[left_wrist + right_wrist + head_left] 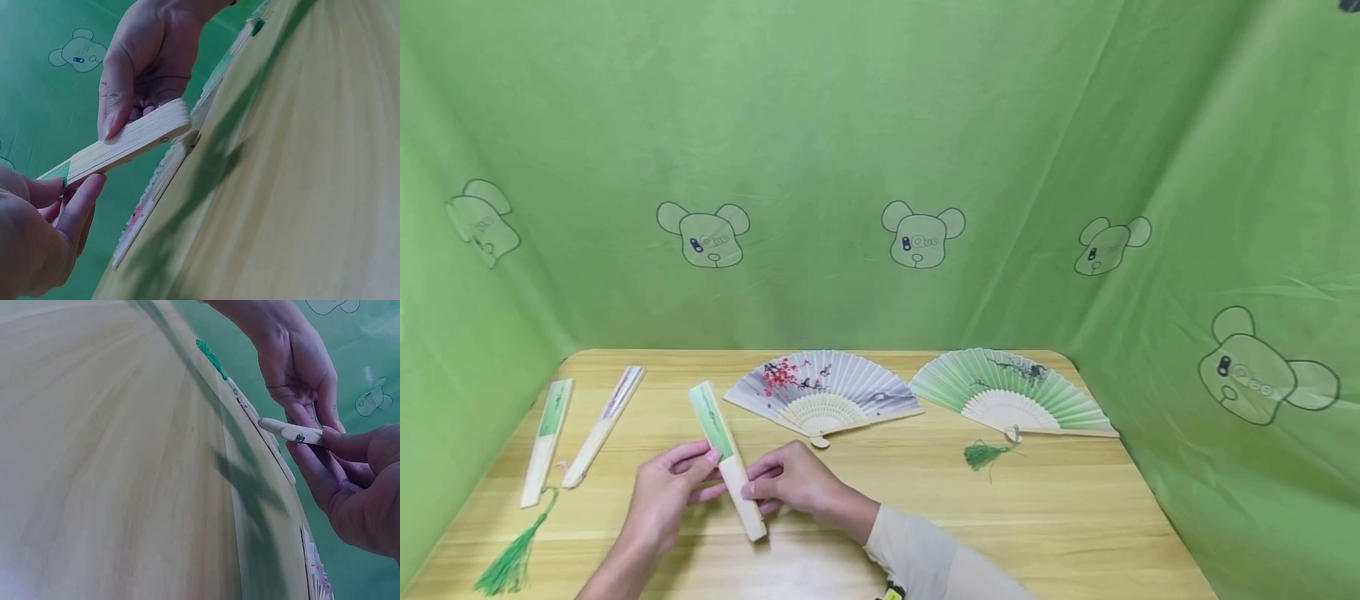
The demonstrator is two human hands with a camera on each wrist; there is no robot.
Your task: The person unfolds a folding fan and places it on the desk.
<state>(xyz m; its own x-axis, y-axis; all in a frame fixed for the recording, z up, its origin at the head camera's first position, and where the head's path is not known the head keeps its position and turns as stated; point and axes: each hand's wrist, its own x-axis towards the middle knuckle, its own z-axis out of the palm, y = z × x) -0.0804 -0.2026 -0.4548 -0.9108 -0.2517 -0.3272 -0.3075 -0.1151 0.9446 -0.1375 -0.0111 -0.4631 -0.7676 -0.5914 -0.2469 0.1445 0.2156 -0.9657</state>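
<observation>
Handling one folded green fan [730, 469] takes both hands here. From where I stand, it is raised above the surface [842, 558], left of the open gray blossom fan [842, 387] and nearer the person; all places below refer to that gray fan.

Hand state: the left hand [670, 479] pinches the folded fan near the edge of its green print, thumb against fingers. The right hand [797, 479] pinches the bare ribs closer to the riveted end, thumb on one side, fingers on the other.

Progress, by my judgement: two fans are spread, namely the gray fan and an open green fan [1007, 382] just to its right, whose green tassel [983, 455] lies on the nearer side. Three are folded: the held one and two more, well to the left. Of these, the dark-printed folded fan [602, 429] lies closer to the gray fan; the outer green folded fan [545, 446] lies farther off, its long tassel [512, 560] trailing toward the person. Whether the held fan is being opened or closed, I cannot tell.

Containers: none shows; the other four fans lie directly on the surface.
</observation>
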